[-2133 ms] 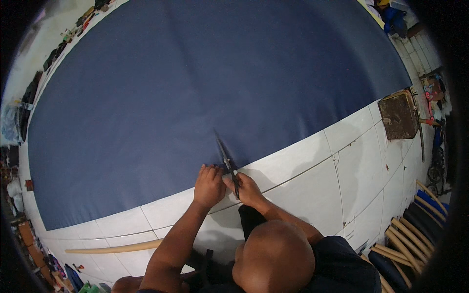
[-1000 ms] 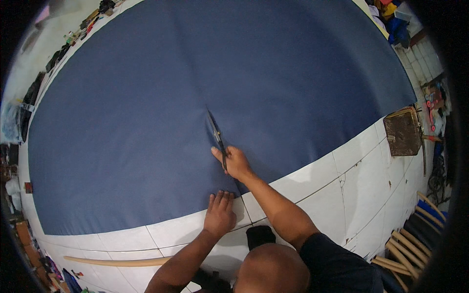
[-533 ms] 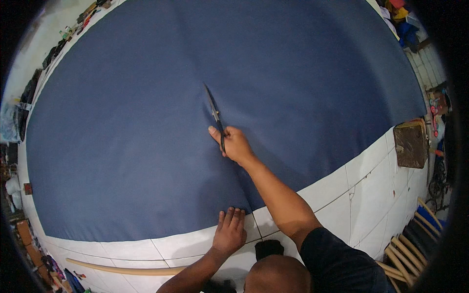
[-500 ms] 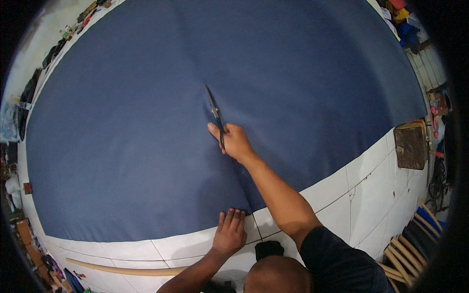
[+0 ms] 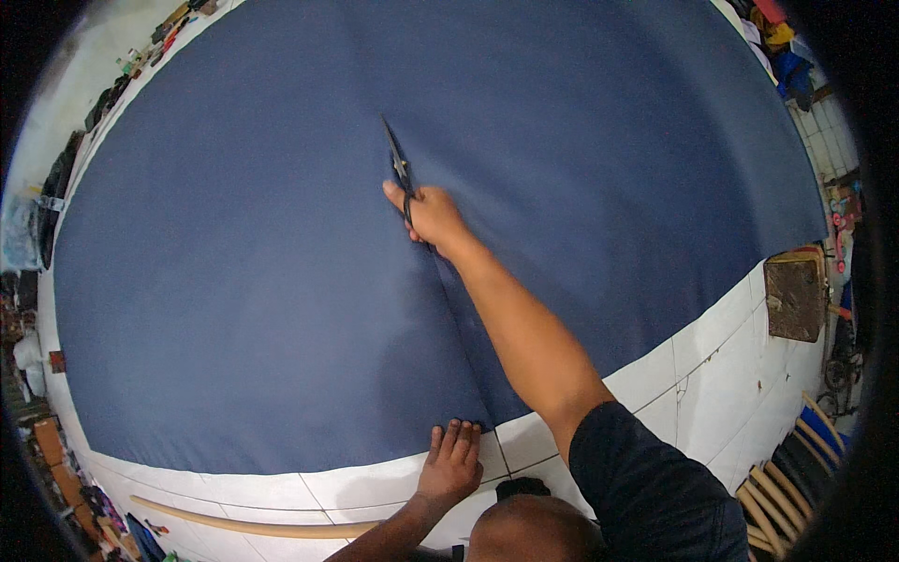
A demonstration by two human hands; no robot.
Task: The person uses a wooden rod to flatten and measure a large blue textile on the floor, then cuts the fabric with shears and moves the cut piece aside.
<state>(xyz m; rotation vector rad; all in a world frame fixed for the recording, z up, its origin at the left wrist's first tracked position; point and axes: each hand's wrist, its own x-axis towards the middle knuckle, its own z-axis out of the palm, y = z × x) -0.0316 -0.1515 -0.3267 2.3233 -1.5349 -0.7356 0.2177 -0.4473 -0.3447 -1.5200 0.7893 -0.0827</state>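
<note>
A large dark blue fabric sheet (image 5: 215, 244) lies spread over the white tiled floor. My right hand (image 5: 436, 221) is closed around the handles of a pair of dark scissors (image 5: 397, 157), out over the middle of the sheet. Their blades point away from me and look nearly together. Behind the scissors a straight cut line (image 5: 457, 328) runs back to the near edge of the sheet. At that edge, just left of the line, my left hand (image 5: 451, 465) rests with its fingers stretched flat on the fabric. Its palm is over the tiles.
A long curved light wooden strip (image 5: 253, 528) lies on the floor tiles (image 5: 698, 384) at lower left. Several similar curved pieces (image 5: 773, 496) stand at lower right. A worn brown box (image 5: 793, 298) sits by the sheet's right edge. Assorted clutter lines the walls on both sides.
The right hand and scissors have moved farther from me and slightly left, and the cut line behind them shows longer. The left hand stays at the near edge.
</note>
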